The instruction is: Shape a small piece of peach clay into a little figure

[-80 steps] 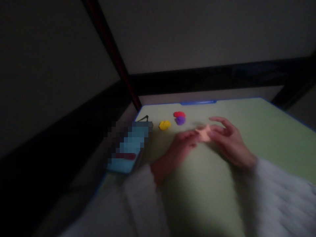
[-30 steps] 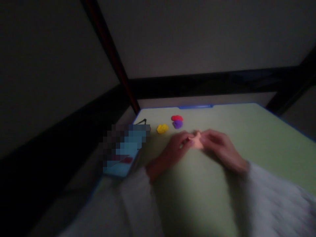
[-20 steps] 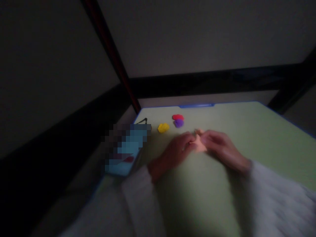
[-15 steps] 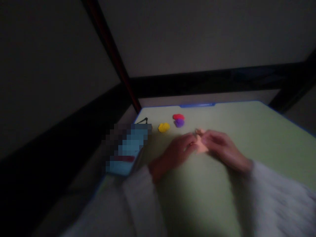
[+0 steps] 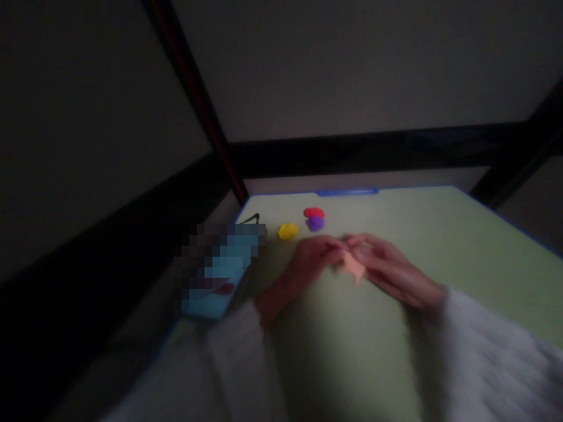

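Observation:
Between my two hands is a flattened, peach-coloured piece of modelling clay [image 5: 353,268], with a pointed corner hanging toward me. My left hand [image 5: 313,256] pinches its left upper edge between thumb and fingers. From the right, my right hand [image 5: 387,264] is closed on its other side, thumb on top. The fingers hide the clay's upper part, and the hands are slightly blurred. Farther back on the table lie a yellow clay lump [image 5: 288,231], a purple clay lump [image 5: 315,223] and a red clay lump [image 5: 314,213], the last two touching.
The pale green tabletop [image 5: 440,234] has a blue rim and a blue handle-like strip [image 5: 347,192] at its far edge. A pixelated light-blue flat item [image 5: 220,269] lies along the left edge, with a thin dark looped piece [image 5: 253,218] behind it. A wall stands beyond.
The peach clay has turned in my fingers, so a pointed corner now hangs downward. My hands have shifted slightly left in the view, and the whole scene has moved a little left and down.

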Motion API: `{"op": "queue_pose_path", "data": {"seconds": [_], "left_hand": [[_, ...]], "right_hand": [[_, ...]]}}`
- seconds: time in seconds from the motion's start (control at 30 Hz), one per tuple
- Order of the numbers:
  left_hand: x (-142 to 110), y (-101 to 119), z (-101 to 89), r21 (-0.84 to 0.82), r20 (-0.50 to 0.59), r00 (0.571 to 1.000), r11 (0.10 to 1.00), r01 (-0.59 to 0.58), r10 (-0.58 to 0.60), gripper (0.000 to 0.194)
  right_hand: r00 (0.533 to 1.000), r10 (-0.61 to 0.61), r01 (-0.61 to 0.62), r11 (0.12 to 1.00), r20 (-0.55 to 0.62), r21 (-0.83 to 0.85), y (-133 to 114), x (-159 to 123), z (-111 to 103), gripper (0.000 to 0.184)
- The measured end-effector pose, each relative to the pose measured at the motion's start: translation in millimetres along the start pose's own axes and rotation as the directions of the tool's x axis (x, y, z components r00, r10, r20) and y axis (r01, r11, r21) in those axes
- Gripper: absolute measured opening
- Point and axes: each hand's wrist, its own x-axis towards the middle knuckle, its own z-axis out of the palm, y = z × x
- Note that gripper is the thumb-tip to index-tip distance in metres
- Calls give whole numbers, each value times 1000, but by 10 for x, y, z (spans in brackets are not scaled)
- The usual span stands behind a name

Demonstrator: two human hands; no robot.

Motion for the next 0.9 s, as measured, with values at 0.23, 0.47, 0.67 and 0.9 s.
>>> {"op": "queue_pose_path", "data": {"seconds": [0.23, 0.47, 0.67, 0.9], "left_hand": [[-20, -23, 43, -21, -14, 1000, 1000, -20, 20, 17], [-36, -30, 96, 1, -103, 993, 999, -53, 53, 18], [-40, -48, 147, -73, -112, 993, 996, -42, 34, 22], [9, -27, 133, -369, -31, 994, 925, 87, -106, 34]], "right_hand": [[997, 76, -77, 993, 18, 94, -12, -51, 39, 41], [993, 107, -98, 977, -43, 188, 40, -45, 75, 38], [994, 96, -88, 983, -46, 160, 40, -48, 108, 37], [988, -103, 102, 995, -112, -9, -5, -44, 116, 38]]}}
